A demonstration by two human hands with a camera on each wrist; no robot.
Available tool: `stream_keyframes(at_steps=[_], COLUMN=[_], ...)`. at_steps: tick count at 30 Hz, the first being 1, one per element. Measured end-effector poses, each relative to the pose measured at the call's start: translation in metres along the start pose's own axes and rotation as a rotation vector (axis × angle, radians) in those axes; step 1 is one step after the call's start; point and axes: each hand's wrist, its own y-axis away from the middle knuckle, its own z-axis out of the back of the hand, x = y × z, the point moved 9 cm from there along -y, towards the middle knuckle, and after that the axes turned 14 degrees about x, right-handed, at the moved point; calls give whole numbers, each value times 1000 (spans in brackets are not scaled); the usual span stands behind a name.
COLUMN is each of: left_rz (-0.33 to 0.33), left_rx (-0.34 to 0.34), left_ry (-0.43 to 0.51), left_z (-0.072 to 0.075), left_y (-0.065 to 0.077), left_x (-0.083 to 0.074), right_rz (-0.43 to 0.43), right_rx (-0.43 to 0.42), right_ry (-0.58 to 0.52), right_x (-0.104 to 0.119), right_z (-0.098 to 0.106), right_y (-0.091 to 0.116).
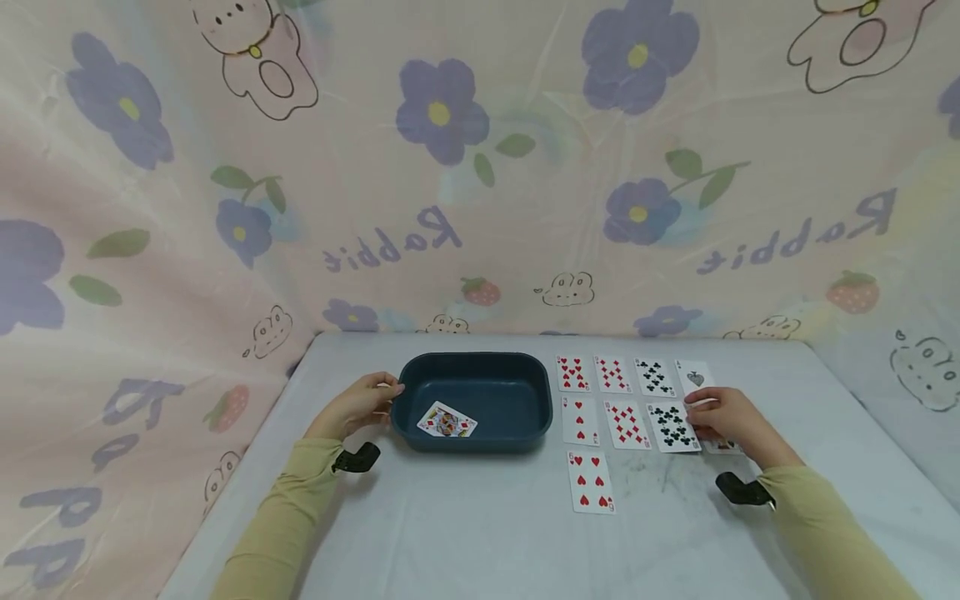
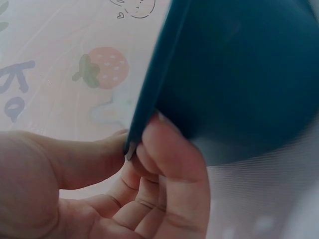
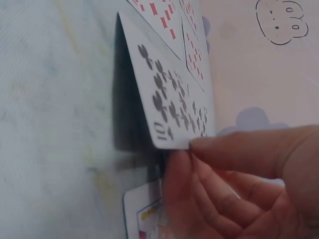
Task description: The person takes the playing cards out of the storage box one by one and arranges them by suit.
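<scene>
My left hand [image 1: 358, 406] pinches the left rim of a dark blue plastic basin [image 1: 480, 443], thumb on one side and fingers on the other, as the left wrist view shows. Inside the basin lies a face card [image 1: 447, 421] with red diamonds. On the right, my right hand [image 1: 723, 421] pinches the edge of the ten of clubs [image 3: 167, 102] between thumb and fingers. That card is tilted, its near side raised off the table with a shadow beneath. Partly hidden under the hand is another face card [image 1: 722, 447]. Just behind it lies the ace of spades [image 1: 694, 377].
Face-up cards lie in rows right of the basin, among them red-heart cards [image 1: 580, 421], diamond cards [image 1: 627, 425] and a club card [image 1: 654, 377]. The six of hearts [image 1: 591, 482] lies nearest the front. A printed curtain [image 1: 525, 208] hangs behind the white table [image 1: 480, 533].
</scene>
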Motion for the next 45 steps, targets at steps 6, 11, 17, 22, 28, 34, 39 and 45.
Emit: stream_keyframes(at_steps=[6, 11, 17, 22, 28, 34, 39, 45], left_rz=[-7, 7, 1, 0, -1, -3, 2, -2], left_rx=[-6, -8, 3, -8, 3, -6, -13, -23], left_ry=[-7, 1, 8, 2, 2, 2, 13, 24], left_z=[1, 1, -1, -1, -3, -3, -3, -2], left_y=[0, 2, 2, 1, 1, 1, 1, 2], left_x=[-6, -3, 0, 1, 0, 1, 2, 1], right_rz=[-27, -49, -64, -52, 29, 233, 394, 494], right_rx=[-22, -25, -43, -69, -121, -51, 76, 166], right_ry=[-3, -14, -10, 34, 38, 36, 89, 105], right_x=[0, -1, -3, 1, 17, 78, 143, 200], right_z=[2, 0, 0, 5, 16, -4, -35, -76], right_y=[-1, 1, 3, 7, 8, 4, -1, -20])
